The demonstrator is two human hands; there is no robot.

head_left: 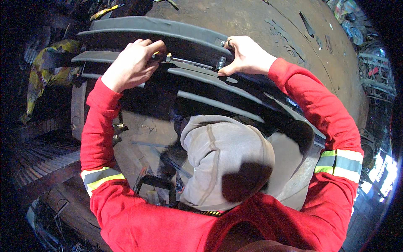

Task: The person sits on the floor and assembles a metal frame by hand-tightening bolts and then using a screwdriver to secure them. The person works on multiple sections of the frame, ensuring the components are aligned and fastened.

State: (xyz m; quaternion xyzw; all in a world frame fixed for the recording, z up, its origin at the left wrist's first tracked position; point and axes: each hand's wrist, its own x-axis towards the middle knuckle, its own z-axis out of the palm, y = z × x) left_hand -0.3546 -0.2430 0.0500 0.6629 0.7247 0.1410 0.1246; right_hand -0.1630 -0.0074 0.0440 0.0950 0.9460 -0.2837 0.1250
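My left hand (136,62) is closed round the dark and yellow handle of a screwdriver (191,64). Its long bright shaft points right, along a slot between curved dark metal bars (157,29). The tip ends close by a small ridged metal cylinder (221,63), perhaps a bolt or a spring; whether they touch I cannot tell. Thumb and forefinger of my right hand (247,55) pinch this cylinder from above and below, at the right end of the upper bar. My palm hides the screwdriver's grip in part.
My bent knee (226,155) in light trousers is close below the bars. A yellow crumpled wrapper (48,80) hangs at the left, near a ribbed dark metal stack (46,159). Brown floor (268,25) with scattered scraps stretches beyond the bars; a wire rack (378,75) stands far right.
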